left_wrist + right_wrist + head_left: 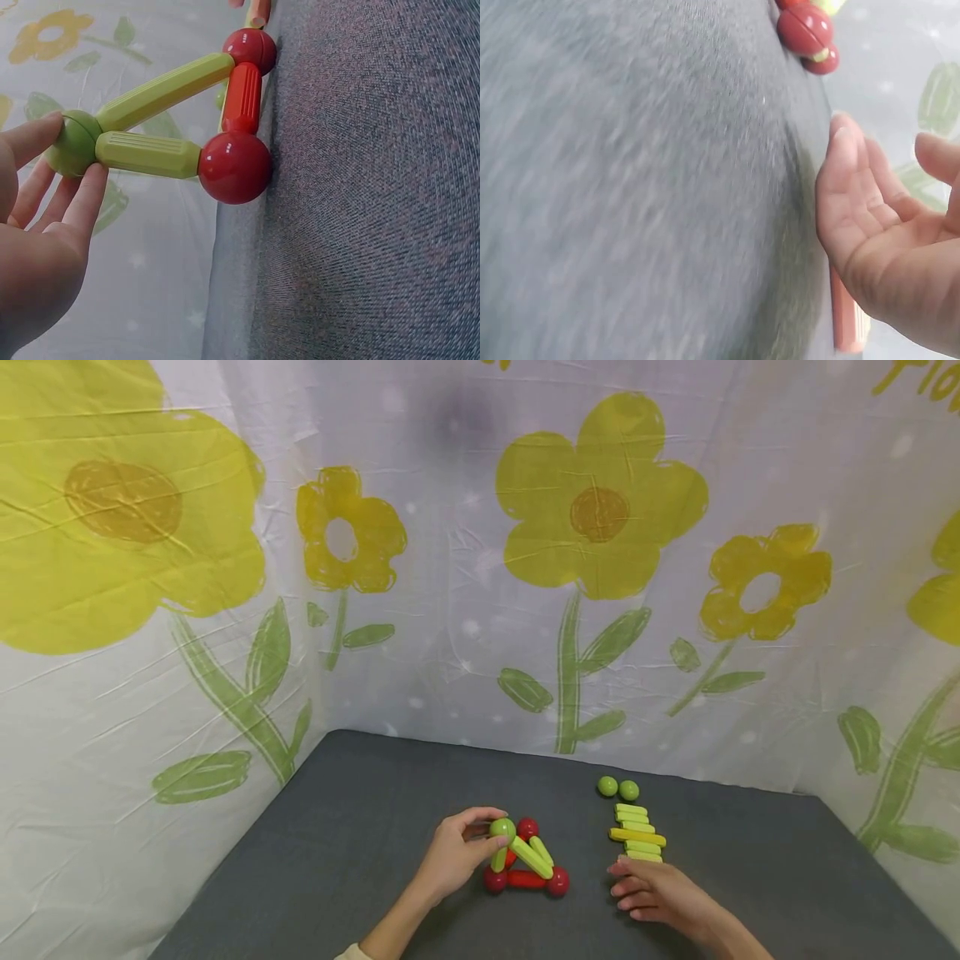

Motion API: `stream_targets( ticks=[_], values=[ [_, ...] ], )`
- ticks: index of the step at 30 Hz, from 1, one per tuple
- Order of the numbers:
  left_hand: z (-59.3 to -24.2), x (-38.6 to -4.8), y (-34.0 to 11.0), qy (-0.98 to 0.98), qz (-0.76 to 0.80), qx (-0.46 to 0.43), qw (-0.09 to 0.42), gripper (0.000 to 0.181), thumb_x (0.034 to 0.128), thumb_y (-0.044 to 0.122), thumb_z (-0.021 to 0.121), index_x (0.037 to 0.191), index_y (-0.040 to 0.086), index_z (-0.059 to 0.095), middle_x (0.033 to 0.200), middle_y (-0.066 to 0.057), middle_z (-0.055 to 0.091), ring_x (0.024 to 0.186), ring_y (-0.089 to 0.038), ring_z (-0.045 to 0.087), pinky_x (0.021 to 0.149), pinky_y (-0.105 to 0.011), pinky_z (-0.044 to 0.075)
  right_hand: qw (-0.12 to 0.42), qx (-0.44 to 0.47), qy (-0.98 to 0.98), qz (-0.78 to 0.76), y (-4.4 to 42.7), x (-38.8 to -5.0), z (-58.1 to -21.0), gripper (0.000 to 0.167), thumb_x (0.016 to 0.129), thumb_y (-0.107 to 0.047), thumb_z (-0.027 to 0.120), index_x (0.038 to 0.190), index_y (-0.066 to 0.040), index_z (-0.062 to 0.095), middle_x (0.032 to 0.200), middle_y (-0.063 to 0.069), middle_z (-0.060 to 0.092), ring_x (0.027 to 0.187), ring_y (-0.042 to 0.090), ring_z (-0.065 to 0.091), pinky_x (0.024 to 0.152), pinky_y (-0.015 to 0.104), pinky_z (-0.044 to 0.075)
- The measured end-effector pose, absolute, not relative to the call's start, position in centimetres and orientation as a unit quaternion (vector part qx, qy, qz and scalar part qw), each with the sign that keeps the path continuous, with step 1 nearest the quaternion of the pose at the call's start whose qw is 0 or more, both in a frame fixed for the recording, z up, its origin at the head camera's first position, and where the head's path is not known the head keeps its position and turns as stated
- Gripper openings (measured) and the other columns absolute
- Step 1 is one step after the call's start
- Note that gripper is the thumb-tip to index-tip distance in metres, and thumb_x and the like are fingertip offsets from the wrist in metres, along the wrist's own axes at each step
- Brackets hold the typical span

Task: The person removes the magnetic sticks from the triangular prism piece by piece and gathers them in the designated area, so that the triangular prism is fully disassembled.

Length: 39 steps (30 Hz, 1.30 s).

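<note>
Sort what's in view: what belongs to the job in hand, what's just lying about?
Part of the job:
green ball, held by the left hand
red balls, red rods and light-green rods of the frame

Lying apart, perhaps as spares:
two loose green balls
row of light-green rods with a yellow rod

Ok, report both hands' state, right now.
Left hand: closed, pinching a green ball.
Right hand: open, holding nothing.

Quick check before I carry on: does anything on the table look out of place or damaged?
Only one mild oddity: in the row of light-green rods by the right hand, a yellow rod is visibly longer, its left end jutting past theirs. I see no damage.
</note>
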<state>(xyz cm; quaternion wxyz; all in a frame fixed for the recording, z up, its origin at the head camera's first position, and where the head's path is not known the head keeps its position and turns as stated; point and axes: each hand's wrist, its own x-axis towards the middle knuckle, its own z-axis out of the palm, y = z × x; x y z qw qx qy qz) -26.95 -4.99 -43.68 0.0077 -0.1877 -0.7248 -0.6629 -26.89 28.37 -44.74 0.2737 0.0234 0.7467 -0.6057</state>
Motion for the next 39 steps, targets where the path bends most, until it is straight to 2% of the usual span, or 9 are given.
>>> stream_targets(
  ticks=[9,15,21,28,33,39],
  values=[
    [-43.9,-27.1,-5.1,-0.732,-0.657,-0.181,0.002,0.03,0.0878,0.017,0.071,0.115,0.007,0.066,0.113,-0.008,0.063,0.106,-0.028,0.061,0.078,-0.029,0.054,0.287,-0.038,0.733,-0.616,25.9,-28.3,-45.0,0.06,0.1,-0.041,0.048,0.131,0.011,0.046,0.096,0.005,0.062,0.086,0.016,0.061,0.081,0.032,0.051],
    [-43.9,-27.1,-5.1,-0.733,-0.656,-0.181,0.004,0.03,0.0879,0.017,0.071,0.115,0.007,0.066,0.113,-0.008,0.063,0.106,-0.028,0.06,0.078,-0.029,0.054,0.282,-0.057,0.734,-0.616,23.9,-29.5,-45.0,0.054,0.1,-0.036,0.049,0.129,0.01,0.048,0.098,0.007,0.061,0.086,0.016,0.061,0.081,0.033,0.051],
    [-43.9,-27.1,-5.2,-0.733,-0.656,-0.179,0.004,0.03,0.0876,0.017,0.071,0.115,0.007,0.066,0.113,-0.008,0.063,0.106,-0.028,0.06,0.079,-0.03,0.054,0.239,-0.057,0.764,-0.597,21.5,-30.8,-45.3,0.052,0.099,-0.032,0.053,0.129,0.01,0.047,0.099,0.011,0.061,0.083,0.017,0.062,0.078,0.035,0.053],
    [-43.8,-27.1,-5.1,-0.724,-0.662,-0.193,0.006,0.031,0.0886,0.017,0.07,0.116,0.005,0.065,0.114,-0.01,0.063,0.106,-0.03,0.061,0.08,-0.032,0.054,0.171,-0.08,0.822,-0.537,18.7,-32.1,-45.6,0.049,0.095,-0.028,0.061,0.128,0.006,0.047,0.083,0.007,0.059,0.07,0.017,0.057,0.062,0.033,0.052],
    [-43.7,-27.0,-5.0,-0.725,-0.661,-0.194,0.001,0.031,0.0886,0.018,0.07,0.116,0.006,0.065,0.115,-0.009,0.063,0.106,-0.029,0.061,0.08,-0.031,0.054,0.143,-0.095,0.847,-0.504,17.5,-32.6,-45.5,0.05,0.092,-0.025,0.066,0.129,0.004,0.048,0.083,0.009,0.058,0.066,0.017,0.055,0.06,0.034,0.052],
    [-43.7,-27.1,-5.1,-0.725,-0.661,-0.195,0.001,0.03,0.0887,0.018,0.07,0.116,0.006,0.065,0.114,-0.009,0.063,0.107,-0.029,0.061,0.08,-0.031,0.053,0.126,-0.107,0.861,-0.481,16.5,-33.0,-45.4,0.045,0.091,-0.026,0.067,0.122,0.004,0.054,0.085,0.008,0.06,0.063,0.017,0.057,0.058,0.034,0.052]
  ],
)
